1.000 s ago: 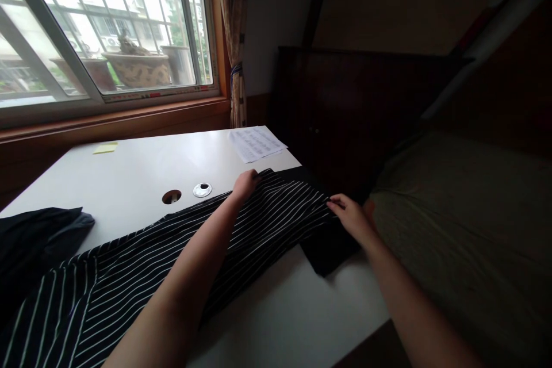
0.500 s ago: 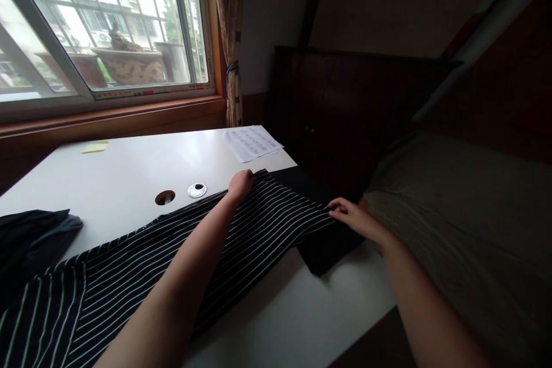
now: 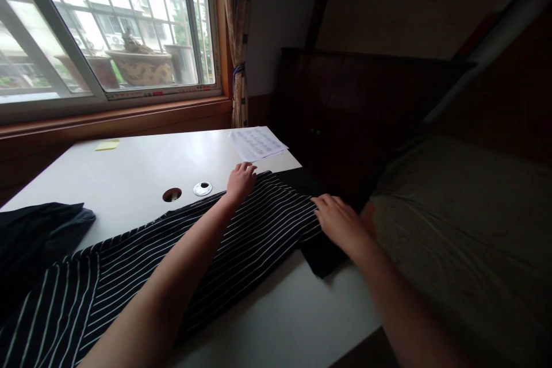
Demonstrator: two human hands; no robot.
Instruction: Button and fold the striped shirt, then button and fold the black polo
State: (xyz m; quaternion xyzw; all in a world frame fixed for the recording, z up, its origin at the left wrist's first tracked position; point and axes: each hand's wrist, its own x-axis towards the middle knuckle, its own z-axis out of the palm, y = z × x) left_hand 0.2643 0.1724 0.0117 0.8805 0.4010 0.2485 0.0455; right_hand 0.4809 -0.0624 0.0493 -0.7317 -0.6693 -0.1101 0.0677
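A black garment with thin white stripes (image 3: 142, 267) lies stretched across the white table, from the lower left up toward the far right corner. My left hand (image 3: 242, 181) is over its far edge near the end, fingers loosely extended with nothing visible in them. My right hand (image 3: 338, 219) rests on the right end of the stripes, fingers spread and laid over the fabric. Plain black cloth (image 3: 321, 259) shows beneath that end. Whether it belongs to the same garment I cannot tell.
A dark bundle of cloth (image 3: 41, 236) lies at the table's left. Printed sheets (image 3: 259, 145) and a yellow note (image 3: 107, 144) are at the back of the white table (image 3: 276, 310). A hole (image 3: 172, 195) and a round silver grommet (image 3: 202, 188) sit mid-table. A bed-like surface (image 3: 457, 213) is at right.
My left hand has let go of the garment's far corner and lifted slightly. My right hand has moved left onto the striped end and flattened there. The view has shifted slightly.
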